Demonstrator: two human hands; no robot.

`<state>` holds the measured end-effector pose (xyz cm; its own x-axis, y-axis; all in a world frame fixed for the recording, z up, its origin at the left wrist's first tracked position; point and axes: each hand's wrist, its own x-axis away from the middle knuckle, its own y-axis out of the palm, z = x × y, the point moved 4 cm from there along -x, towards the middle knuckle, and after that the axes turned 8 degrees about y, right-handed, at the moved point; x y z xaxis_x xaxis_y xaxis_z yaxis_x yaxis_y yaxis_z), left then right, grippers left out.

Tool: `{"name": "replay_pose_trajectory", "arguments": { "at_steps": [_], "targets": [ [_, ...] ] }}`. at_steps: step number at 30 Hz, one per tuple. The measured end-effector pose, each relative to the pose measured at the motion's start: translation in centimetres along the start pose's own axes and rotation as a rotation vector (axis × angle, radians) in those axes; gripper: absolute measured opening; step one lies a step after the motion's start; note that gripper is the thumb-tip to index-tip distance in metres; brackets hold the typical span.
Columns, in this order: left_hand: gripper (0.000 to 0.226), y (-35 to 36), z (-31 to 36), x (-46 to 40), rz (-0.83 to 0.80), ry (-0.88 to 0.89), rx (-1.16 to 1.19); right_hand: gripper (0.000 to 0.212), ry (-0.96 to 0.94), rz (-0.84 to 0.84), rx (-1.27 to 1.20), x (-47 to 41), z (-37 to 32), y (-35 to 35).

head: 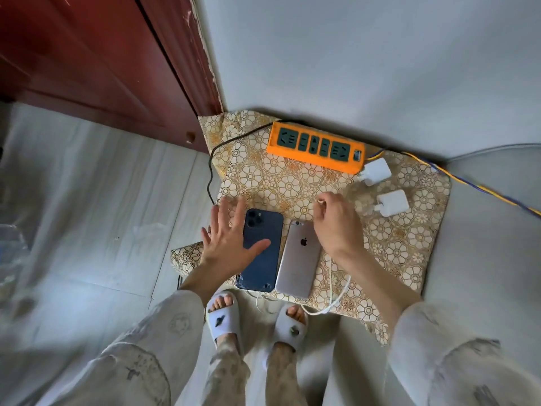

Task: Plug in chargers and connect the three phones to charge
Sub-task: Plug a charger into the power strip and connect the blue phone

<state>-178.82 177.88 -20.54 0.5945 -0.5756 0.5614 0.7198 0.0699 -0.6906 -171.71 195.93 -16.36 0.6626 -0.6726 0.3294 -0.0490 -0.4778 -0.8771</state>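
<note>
An orange power strip (316, 148) lies at the far edge of a small table with a floral cloth (263, 177), its sockets bare. Two white charger plugs (376, 171) (392, 202) lie to the right, unplugged. A dark blue phone (260, 259) and a rose-gold phone (298, 259) lie face down side by side near the front edge. My left hand (228, 235) hovers with fingers spread over the blue phone's left side. My right hand (336, 221) has curled fingers and pinches something small and white above the rose-gold phone. A white cable (336, 297) trails below my right wrist. I see no third phone.
A black cord (213, 159) runs from the strip off the table's left side. Blue-yellow wires (468, 180) lead away to the right. A red wooden door (102, 68) stands to the left, a grey wall behind. My slippered feet (257, 317) are under the table's front edge.
</note>
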Motion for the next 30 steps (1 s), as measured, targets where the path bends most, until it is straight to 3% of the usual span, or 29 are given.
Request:
{"name": "replay_pose_trajectory", "arguments": {
  "at_steps": [2, 5, 8, 12, 17, 22, 25, 30],
  "targets": [
    [0.108, 0.9, -0.1, -0.5, -0.069, 0.002, -0.058, 0.029, -0.153, 0.068, 0.047, -3.1, -2.4, -0.7],
    [0.118, 2.1, 0.0, -0.5, -0.045, 0.001, -0.178, 0.035, -0.298, 0.113, 0.106, -7.7, -6.0, -0.8],
    [0.121, 2.7, -0.3, -0.7, -0.03, -0.018, -0.205, 0.041, -0.432, 0.055, 0.245, -11.2, -9.3, 0.6],
    [0.124, 3.1, -0.1, -1.0, -0.061, -0.068, -0.25, 0.043, -0.412, -0.072, 0.437, -13.6, -11.7, 2.7],
    [0.127, 3.0, 0.3, -0.9, -0.073, -0.089, -0.239, 0.029, -0.462, 0.021, 0.6, -13.6, -13.7, 3.4],
    [0.124, 2.7, 0.3, -0.8, -0.09, -0.081, -0.263, 0.032, -0.478, 0.171, 0.452, -14.8, -14.7, 1.7],
    [0.123, 2.6, 0.4, -0.8, -0.096, -0.075, -0.273, 0.028, -0.581, 0.257, 0.336, -14.3, -17.1, 0.2],
    [0.122, 2.6, 0.2, -0.7, -0.077, -0.071, -0.26, 0.024, -0.693, 0.139, 0.197, -10.3, -16.3, -0.1]
  ]
}}
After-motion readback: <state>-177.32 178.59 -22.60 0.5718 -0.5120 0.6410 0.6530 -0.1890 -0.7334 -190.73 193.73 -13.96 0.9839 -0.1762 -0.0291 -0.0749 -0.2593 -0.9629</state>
